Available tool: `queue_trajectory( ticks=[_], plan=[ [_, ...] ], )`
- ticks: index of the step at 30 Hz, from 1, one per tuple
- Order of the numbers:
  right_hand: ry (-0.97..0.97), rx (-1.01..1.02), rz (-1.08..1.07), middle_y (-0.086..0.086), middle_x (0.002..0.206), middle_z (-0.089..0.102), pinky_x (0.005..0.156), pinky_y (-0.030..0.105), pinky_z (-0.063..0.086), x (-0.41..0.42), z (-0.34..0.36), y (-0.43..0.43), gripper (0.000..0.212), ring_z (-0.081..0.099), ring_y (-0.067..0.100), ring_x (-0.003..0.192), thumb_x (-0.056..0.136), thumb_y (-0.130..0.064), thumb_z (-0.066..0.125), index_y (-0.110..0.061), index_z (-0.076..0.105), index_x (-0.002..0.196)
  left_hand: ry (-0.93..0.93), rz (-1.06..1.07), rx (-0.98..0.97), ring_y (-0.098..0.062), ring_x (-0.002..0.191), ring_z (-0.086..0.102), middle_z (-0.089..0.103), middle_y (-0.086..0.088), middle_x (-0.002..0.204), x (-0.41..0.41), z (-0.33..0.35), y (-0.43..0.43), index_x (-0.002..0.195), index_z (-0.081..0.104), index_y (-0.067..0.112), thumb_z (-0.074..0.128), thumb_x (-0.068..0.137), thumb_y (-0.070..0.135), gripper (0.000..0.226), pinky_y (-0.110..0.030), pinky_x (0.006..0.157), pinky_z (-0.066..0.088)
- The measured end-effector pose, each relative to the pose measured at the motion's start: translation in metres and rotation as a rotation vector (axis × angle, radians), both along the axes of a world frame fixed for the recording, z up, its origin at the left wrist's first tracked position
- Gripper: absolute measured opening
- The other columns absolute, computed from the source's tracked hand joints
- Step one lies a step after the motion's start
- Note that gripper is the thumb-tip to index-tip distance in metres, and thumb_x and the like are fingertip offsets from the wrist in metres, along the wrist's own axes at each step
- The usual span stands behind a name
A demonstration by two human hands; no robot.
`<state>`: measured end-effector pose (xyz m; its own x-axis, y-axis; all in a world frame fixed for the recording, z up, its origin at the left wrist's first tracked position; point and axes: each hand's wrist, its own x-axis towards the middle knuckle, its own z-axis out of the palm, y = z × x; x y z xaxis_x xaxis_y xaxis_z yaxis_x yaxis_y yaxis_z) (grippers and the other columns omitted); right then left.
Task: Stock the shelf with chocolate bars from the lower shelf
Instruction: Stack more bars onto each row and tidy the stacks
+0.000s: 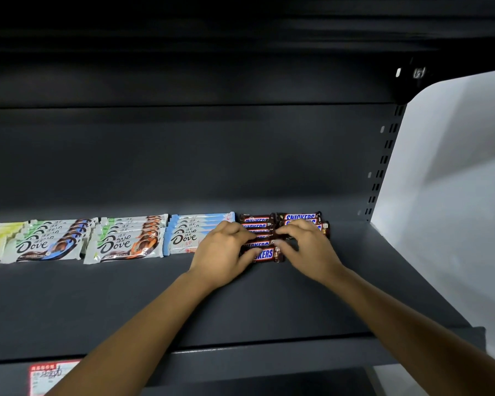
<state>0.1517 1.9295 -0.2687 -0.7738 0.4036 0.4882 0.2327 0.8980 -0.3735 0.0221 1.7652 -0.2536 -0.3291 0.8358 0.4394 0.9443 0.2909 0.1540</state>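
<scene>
The Snickers bars (265, 254) lay in two short rows toward the right end of the dark grey shelf (155, 295), just beside the rows of Dove bars (120, 244) that ran off to the left. The left hand (222, 250) sat over the nearer row, fingers curled across the wrappers and thumb pressed on the front bar, gripping the stack. The right hand (309, 247) met it from the other side with bent fingers on the bars — whether it actually pinched one could not be told.
</scene>
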Motion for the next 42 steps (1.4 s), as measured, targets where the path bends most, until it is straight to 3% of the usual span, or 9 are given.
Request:
queue_trajectory(
  ticks=[2, 5, 10, 14, 22, 29, 33, 37, 42],
  plan=[
    [0.020, 0.041, -0.101, 0.006, 0.110, 0.063, 0.089, 0.029, 0.038, 0.003, 0.001, 0.010, 0.024, 0.052, 0.024, 0.107, 0.088, -0.016, 0.060, -0.011, 0.067, 0.109, 0.015, -0.018, 0.028, -0.020, 0.108, 0.053, 0.063, 0.001, 0.112, 0.006, -0.001, 0.008, 0.116, 0.064, 0.019, 0.034, 0.081, 0.059, 0.061, -0.028, 0.092, 0.041],
    [0.002, 0.083, -0.199, 0.011, 0.109, 0.064, 0.086, 0.038, 0.044, 0.012, 0.004, 0.026, 0.028, 0.052, 0.030, 0.101, 0.083, -0.002, 0.059, -0.008, 0.068, 0.109, 0.060, -0.048, 0.020, -0.023, 0.109, 0.054, 0.064, -0.002, 0.112, 0.015, 0.000, 0.025, 0.116, 0.064, 0.016, 0.054, 0.084, 0.046, 0.045, -0.033, 0.094, 0.045],
    [-0.052, 0.057, -0.231, 0.008, 0.120, 0.062, 0.093, 0.037, 0.043, 0.019, 0.002, 0.050, 0.032, 0.050, 0.027, 0.109, 0.083, -0.008, 0.061, -0.013, 0.066, 0.115, 0.117, -0.067, -0.012, -0.026, 0.105, 0.056, 0.067, -0.004, 0.109, 0.034, 0.009, 0.060, 0.108, 0.066, 0.013, 0.056, 0.083, 0.035, 0.034, -0.037, 0.090, 0.047],
    [-0.069, 0.016, -0.202, 0.007, 0.123, 0.061, 0.097, 0.028, 0.036, 0.018, 0.002, 0.062, 0.031, 0.049, 0.026, 0.116, 0.087, -0.009, 0.058, -0.013, 0.066, 0.116, 0.125, 0.009, -0.074, -0.022, 0.109, 0.050, 0.062, 0.000, 0.115, 0.038, 0.015, 0.085, 0.108, 0.059, 0.017, 0.048, 0.091, 0.034, 0.027, -0.033, 0.089, 0.041],
    [-0.086, 0.073, -0.134, 0.008, 0.114, 0.066, 0.085, 0.029, 0.043, 0.014, 0.004, 0.067, 0.026, 0.058, 0.030, 0.103, 0.089, -0.007, 0.055, -0.010, 0.069, 0.110, 0.151, 0.073, -0.236, -0.024, 0.110, 0.050, 0.061, -0.005, 0.115, 0.034, 0.007, 0.111, 0.112, 0.058, 0.016, 0.046, 0.089, 0.031, 0.029, -0.035, 0.090, 0.040],
    [-0.098, 0.044, -0.137, 0.005, 0.121, 0.063, 0.087, 0.027, 0.042, 0.013, 0.003, 0.070, 0.028, 0.057, 0.028, 0.105, 0.090, -0.008, 0.053, -0.013, 0.068, 0.113, 0.161, 0.082, -0.235, -0.025, 0.104, 0.053, 0.063, -0.002, 0.111, 0.027, 0.005, 0.114, 0.107, 0.058, 0.019, 0.046, 0.088, 0.014, 0.023, -0.035, 0.083, 0.042],
    [-0.085, 0.018, -0.157, 0.002, 0.122, 0.062, 0.086, 0.026, 0.039, 0.014, 0.004, 0.069, 0.031, 0.054, 0.027, 0.105, 0.088, -0.010, 0.054, -0.015, 0.066, 0.115, 0.076, 0.084, -0.224, -0.027, 0.099, 0.055, 0.064, -0.004, 0.106, 0.025, 0.008, 0.114, 0.099, 0.060, 0.018, 0.044, 0.090, 0.021, 0.018, -0.034, 0.079, 0.044],
    [0.000, 0.048, -0.143, 0.003, 0.118, 0.062, 0.094, 0.036, 0.043, 0.012, 0.010, 0.061, 0.032, 0.051, 0.027, 0.107, 0.083, -0.009, 0.059, -0.013, 0.066, 0.114, 0.046, 0.104, -0.162, -0.027, 0.102, 0.053, 0.063, -0.003, 0.111, 0.025, 0.017, 0.106, 0.110, 0.060, 0.019, 0.041, 0.093, 0.028, 0.027, -0.034, 0.082, 0.043],
    [0.050, 0.074, -0.061, 0.003, 0.107, 0.064, 0.089, 0.037, 0.044, -0.006, 0.019, 0.035, 0.024, 0.052, 0.027, 0.102, 0.081, -0.008, 0.060, -0.013, 0.069, 0.103, 0.066, 0.148, -0.075, -0.026, 0.105, 0.052, 0.062, -0.002, 0.115, 0.013, 0.020, 0.077, 0.117, 0.059, 0.022, 0.041, 0.091, 0.023, 0.032, -0.035, 0.088, 0.044]
  ],
)
